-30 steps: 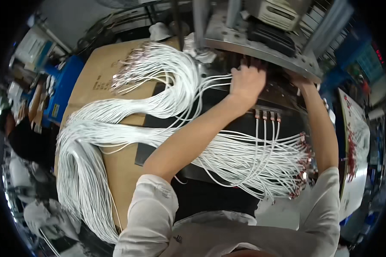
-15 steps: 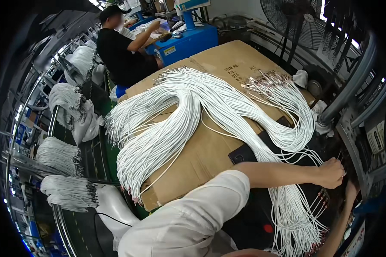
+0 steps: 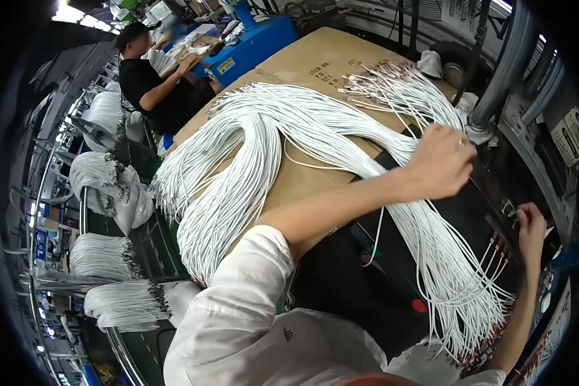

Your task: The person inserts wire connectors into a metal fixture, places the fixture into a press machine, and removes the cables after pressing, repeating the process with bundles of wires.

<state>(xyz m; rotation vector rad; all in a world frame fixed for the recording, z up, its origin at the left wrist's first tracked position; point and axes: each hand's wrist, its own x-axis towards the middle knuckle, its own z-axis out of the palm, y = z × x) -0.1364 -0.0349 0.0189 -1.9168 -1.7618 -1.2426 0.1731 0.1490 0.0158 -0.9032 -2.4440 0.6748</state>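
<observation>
My left hand [image 3: 441, 161] is raised over the bundle of white cables [image 3: 437, 251], its fingers curled into a fist. Whatever it grips, if anything, is hidden. Beneath that forearm the bundle runs from the cardboard down towards me, ending in reddish-brown tips at the lower right. At the right edge of the bench my right hand [image 3: 531, 231] is closed in a pinch beside a small metal fixture [image 3: 508, 209]. What lies between its fingertips I cannot make out. Several cable ends with brown tips [image 3: 495, 248] stand in a row just left of that hand.
A cardboard sheet [image 3: 309, 193] under the cables covers the far bench. More cable bundles [image 3: 125, 305] hang on metal rails at the left. A person in black [image 3: 154, 83] sits by a blue machine [image 3: 257, 48] at the far left. A grey post [image 3: 505, 71] rises on the right.
My left hand has swung away from the right edge, up and left over the cables. My right hand, mostly hidden before, now shows by the fixture. The view has shifted.
</observation>
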